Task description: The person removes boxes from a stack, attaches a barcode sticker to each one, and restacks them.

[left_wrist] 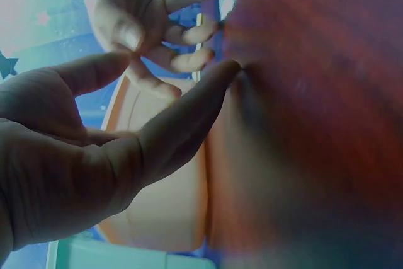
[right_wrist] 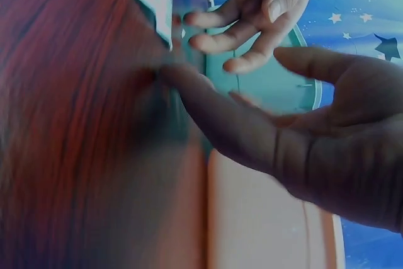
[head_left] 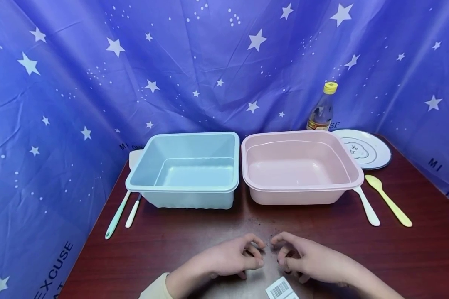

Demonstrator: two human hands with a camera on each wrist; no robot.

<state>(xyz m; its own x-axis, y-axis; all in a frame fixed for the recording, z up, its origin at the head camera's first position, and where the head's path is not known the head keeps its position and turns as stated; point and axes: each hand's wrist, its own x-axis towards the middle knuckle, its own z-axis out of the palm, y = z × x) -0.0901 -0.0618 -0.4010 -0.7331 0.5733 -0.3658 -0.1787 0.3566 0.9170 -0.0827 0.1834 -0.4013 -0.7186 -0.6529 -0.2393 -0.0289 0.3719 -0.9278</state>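
Staged tabletop set, starry backdrop [head_left: 224,62], basins

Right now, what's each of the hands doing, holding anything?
Left hand: open, fingers loosely curled, fingertip on the table, holding nothing.
Right hand: open, fingers loosely curled, holding nothing.

Both hands are bare, with no rings, watch or gloves. The left hand [head_left: 232,259] emerges from a pale cream sleeve cuff [head_left: 157,288] at the lower centre of the head view; the right hand [head_left: 307,259] shows a bare forearm.
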